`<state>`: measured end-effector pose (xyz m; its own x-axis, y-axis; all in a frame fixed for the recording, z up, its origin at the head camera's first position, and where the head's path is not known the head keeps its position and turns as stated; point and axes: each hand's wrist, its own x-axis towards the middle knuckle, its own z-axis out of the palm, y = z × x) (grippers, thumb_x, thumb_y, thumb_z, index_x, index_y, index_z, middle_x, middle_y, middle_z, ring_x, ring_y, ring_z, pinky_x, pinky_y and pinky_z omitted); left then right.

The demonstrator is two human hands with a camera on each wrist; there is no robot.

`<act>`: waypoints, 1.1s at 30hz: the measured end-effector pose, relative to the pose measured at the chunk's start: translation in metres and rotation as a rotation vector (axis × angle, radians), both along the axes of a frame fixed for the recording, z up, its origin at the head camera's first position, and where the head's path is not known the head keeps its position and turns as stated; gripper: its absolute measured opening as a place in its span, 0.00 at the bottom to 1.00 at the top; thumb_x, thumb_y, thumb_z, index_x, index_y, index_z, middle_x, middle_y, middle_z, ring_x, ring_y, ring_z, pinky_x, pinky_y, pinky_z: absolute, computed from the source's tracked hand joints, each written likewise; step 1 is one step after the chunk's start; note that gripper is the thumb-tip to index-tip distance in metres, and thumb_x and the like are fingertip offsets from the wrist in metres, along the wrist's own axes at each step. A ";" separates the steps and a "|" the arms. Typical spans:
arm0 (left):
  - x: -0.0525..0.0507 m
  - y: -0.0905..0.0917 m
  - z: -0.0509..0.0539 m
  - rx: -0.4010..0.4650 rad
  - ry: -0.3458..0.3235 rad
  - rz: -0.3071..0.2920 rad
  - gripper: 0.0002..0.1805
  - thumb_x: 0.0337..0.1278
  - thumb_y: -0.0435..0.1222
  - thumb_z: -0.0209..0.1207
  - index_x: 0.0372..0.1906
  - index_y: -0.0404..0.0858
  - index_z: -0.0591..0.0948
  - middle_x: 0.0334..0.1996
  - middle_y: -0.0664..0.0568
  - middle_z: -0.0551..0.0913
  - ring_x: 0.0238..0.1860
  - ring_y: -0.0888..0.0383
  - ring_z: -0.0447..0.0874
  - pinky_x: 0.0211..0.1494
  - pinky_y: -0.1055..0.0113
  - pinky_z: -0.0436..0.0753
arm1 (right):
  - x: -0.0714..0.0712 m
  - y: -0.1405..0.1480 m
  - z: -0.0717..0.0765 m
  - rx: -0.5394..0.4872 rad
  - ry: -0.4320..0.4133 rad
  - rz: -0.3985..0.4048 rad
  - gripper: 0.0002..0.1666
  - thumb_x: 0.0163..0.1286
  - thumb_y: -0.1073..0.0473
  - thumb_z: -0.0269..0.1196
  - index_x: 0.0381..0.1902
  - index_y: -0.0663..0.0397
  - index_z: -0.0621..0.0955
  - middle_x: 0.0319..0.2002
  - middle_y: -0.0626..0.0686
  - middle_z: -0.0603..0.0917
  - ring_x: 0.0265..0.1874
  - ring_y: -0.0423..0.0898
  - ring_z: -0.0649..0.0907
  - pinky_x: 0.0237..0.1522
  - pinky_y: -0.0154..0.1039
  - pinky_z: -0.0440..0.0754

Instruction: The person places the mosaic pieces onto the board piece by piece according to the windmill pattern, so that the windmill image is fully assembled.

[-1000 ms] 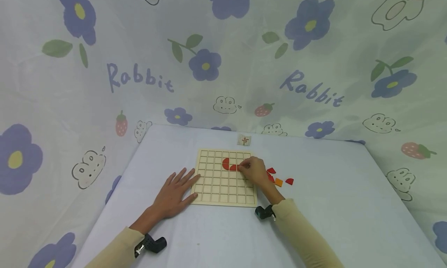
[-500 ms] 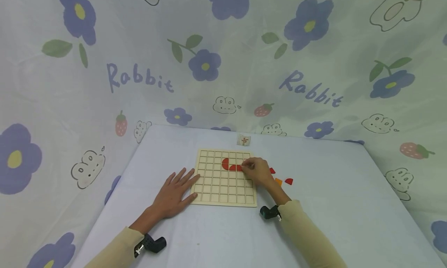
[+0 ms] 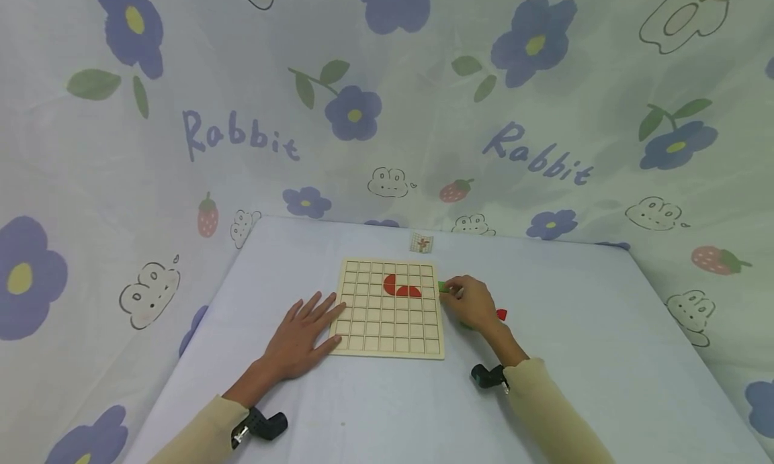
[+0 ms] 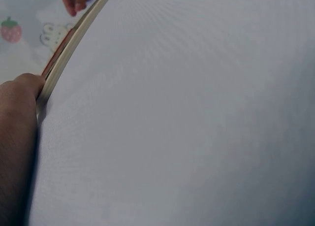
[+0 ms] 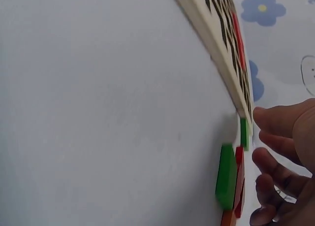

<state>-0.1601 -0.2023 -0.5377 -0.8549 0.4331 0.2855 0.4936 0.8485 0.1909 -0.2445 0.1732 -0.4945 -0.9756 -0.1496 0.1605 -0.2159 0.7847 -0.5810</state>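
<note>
A wooden grid board point(image 3: 373, 323) lies on the white table, with red quarter-round pieces set in its upper cells, some forming a rounded left shape point(image 3: 390, 285) and others a dome point(image 3: 408, 291). My left hand point(image 3: 299, 343) is spread flat, its fingers and thumb resting on the board's left edge. Just off the right edge, my right hand point(image 3: 470, 303) hovers over loose pieces, fingers loosely bent, holding nothing. By its fingertips is a green piece point(image 3: 444, 287). The right wrist view shows a larger green piece point(image 5: 226, 177) beside red pieces point(image 5: 239, 184), partly hidden in the head view.
A small pattern card point(image 3: 422, 242) lies behind the board. One red quarter piece point(image 3: 501, 314) shows to the right of my right hand. An orange piece point(image 5: 228, 218) sits at the bottom of the right wrist view. A patterned cloth point(image 3: 338, 155) hangs behind the table.
My right hand has let go of a red piece on the board and moved right, over the loose pieces. The red dome is now fully visible. My left hand has stayed put.
</note>
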 end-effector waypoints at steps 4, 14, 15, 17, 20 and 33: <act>0.000 0.000 0.001 0.007 -0.003 -0.003 0.35 0.70 0.60 0.45 0.76 0.50 0.63 0.76 0.52 0.58 0.76 0.47 0.48 0.74 0.44 0.49 | 0.002 0.013 -0.001 0.101 0.007 -0.057 0.21 0.60 0.53 0.72 0.49 0.56 0.86 0.38 0.55 0.81 0.35 0.50 0.79 0.32 0.44 0.80; 0.000 -0.001 0.001 -0.008 -0.007 0.007 0.35 0.69 0.61 0.44 0.76 0.51 0.62 0.76 0.53 0.56 0.76 0.47 0.46 0.74 0.45 0.48 | 0.002 0.030 -0.003 0.126 -0.059 -0.070 0.14 0.62 0.56 0.71 0.43 0.57 0.87 0.36 0.53 0.80 0.32 0.47 0.78 0.33 0.42 0.80; 0.000 -0.001 0.001 -0.006 -0.009 0.006 0.35 0.70 0.61 0.44 0.76 0.51 0.62 0.76 0.53 0.56 0.76 0.47 0.46 0.74 0.45 0.48 | 0.001 0.031 -0.002 0.119 -0.053 -0.069 0.13 0.63 0.58 0.71 0.44 0.58 0.86 0.37 0.54 0.80 0.31 0.47 0.78 0.33 0.42 0.80; 0.000 -0.001 0.001 -0.004 -0.008 0.003 0.35 0.70 0.61 0.44 0.76 0.51 0.62 0.76 0.53 0.56 0.76 0.47 0.47 0.74 0.44 0.48 | 0.001 0.032 -0.001 0.124 -0.045 -0.073 0.13 0.63 0.61 0.69 0.46 0.58 0.86 0.39 0.56 0.80 0.32 0.48 0.78 0.33 0.42 0.80; 0.002 0.000 0.000 0.000 -0.011 0.001 0.36 0.69 0.61 0.45 0.76 0.50 0.63 0.76 0.53 0.56 0.76 0.47 0.47 0.74 0.44 0.49 | 0.001 0.036 0.002 0.131 -0.060 -0.080 0.15 0.63 0.62 0.69 0.47 0.59 0.86 0.41 0.57 0.81 0.33 0.49 0.78 0.33 0.43 0.80; 0.001 0.000 0.001 0.014 -0.005 -0.004 0.36 0.69 0.60 0.46 0.76 0.50 0.63 0.76 0.52 0.57 0.76 0.46 0.48 0.74 0.43 0.49 | -0.001 0.027 0.008 -0.053 -0.230 -0.152 0.12 0.61 0.64 0.69 0.42 0.64 0.86 0.34 0.55 0.84 0.34 0.50 0.80 0.38 0.44 0.84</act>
